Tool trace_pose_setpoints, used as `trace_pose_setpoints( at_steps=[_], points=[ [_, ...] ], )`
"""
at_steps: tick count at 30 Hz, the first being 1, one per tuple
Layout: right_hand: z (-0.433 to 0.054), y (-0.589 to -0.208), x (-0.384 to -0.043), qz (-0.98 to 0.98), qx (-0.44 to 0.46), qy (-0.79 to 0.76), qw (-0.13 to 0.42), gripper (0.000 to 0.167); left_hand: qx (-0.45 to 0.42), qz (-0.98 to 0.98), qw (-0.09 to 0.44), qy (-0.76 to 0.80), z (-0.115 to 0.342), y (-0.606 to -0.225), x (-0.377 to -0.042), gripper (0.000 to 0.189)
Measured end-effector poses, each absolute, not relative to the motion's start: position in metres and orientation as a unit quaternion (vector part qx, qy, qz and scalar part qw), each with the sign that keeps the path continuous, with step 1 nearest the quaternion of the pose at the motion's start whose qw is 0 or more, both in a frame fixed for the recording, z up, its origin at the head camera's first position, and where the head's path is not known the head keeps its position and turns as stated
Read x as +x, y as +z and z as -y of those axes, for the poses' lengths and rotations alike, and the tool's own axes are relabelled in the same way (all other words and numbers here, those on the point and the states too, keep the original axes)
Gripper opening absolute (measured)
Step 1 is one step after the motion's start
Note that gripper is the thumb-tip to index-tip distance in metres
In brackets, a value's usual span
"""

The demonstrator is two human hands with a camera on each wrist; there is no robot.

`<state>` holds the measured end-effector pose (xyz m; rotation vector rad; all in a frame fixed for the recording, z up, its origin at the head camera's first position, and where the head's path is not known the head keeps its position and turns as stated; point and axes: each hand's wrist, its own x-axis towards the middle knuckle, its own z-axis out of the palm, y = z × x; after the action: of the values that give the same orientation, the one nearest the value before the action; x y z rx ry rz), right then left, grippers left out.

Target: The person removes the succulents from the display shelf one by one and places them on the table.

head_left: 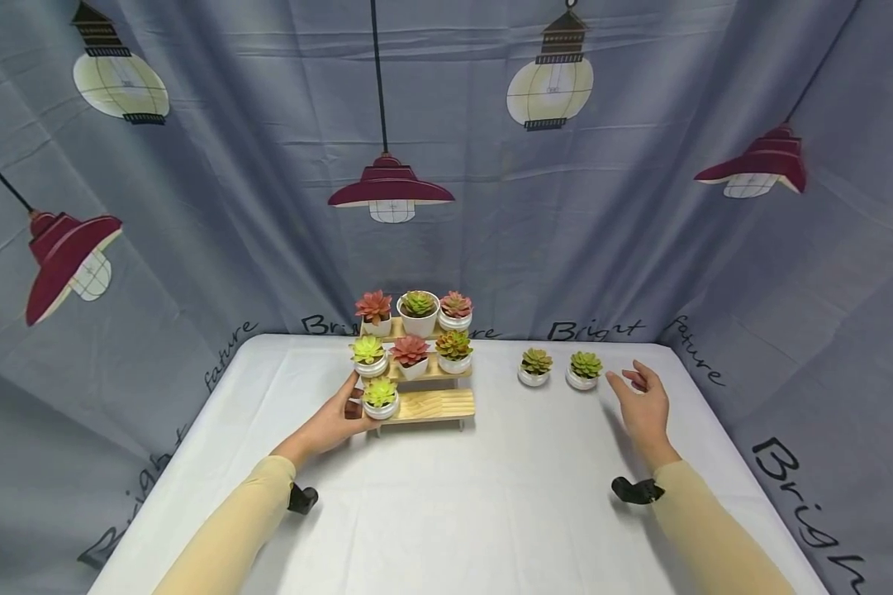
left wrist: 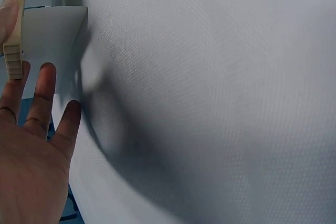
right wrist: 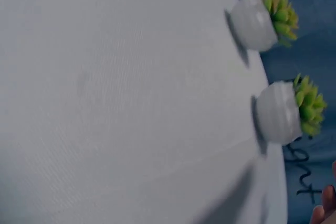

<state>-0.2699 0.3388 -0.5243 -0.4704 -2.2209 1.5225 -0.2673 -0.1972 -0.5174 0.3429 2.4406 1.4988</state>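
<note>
A three-tier wooden stand (head_left: pixel 437 405) holds several potted succulents. At the left end of its lowest tier sits a yellow-green succulent in a white pot (head_left: pixel 381 406). My left hand (head_left: pixel 336 420) grips this pot at its left side, thumb in front. In the left wrist view the other fingers (left wrist: pixel 42 98) extend beside the board's end (left wrist: pixel 14 59); the pot is out of that view. My right hand (head_left: pixel 645 406) hovers with thumb and forefinger apart, right of a green succulent in a white pot (head_left: pixel 583 372), not touching it. Only fingertips (right wrist: pixel 328 199) show in the right wrist view.
Left of that green succulent stands another small potted succulent (head_left: pixel 535 368). Red and green succulents (head_left: pixel 410 354) fill the upper two tiers. A white cloth covers the table (head_left: pixel 446 512). Behind hangs a grey-blue curtain (head_left: pixel 461 248) printed with lamps.
</note>
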Motion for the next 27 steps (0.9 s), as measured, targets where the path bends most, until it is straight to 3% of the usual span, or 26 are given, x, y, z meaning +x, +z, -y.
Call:
trace_pose_setpoints(
  at_steps=[4, 11, 27],
  points=[
    [-0.327, -0.513, -0.264, 0.797, -0.121, 0.544, 0.232, 0.062, 0.115, -0.838, 0.128, 0.518, 0.199, -0.518, -0.268, 0.117],
    [-0.292, -0.49, -0.254, 0.795, -0.05, 0.559, 0.23, 0.056, 0.127, -0.821, 0.125, 0.543, 0.198, -0.52, -0.269, 0.117],
    [-0.218, -0.478, -0.239, 0.788, 0.058, 0.599, 0.13, 0.055, 0.121, -0.81, 0.129, 0.558, 0.196, -0.517, -0.268, 0.117]
  ],
)
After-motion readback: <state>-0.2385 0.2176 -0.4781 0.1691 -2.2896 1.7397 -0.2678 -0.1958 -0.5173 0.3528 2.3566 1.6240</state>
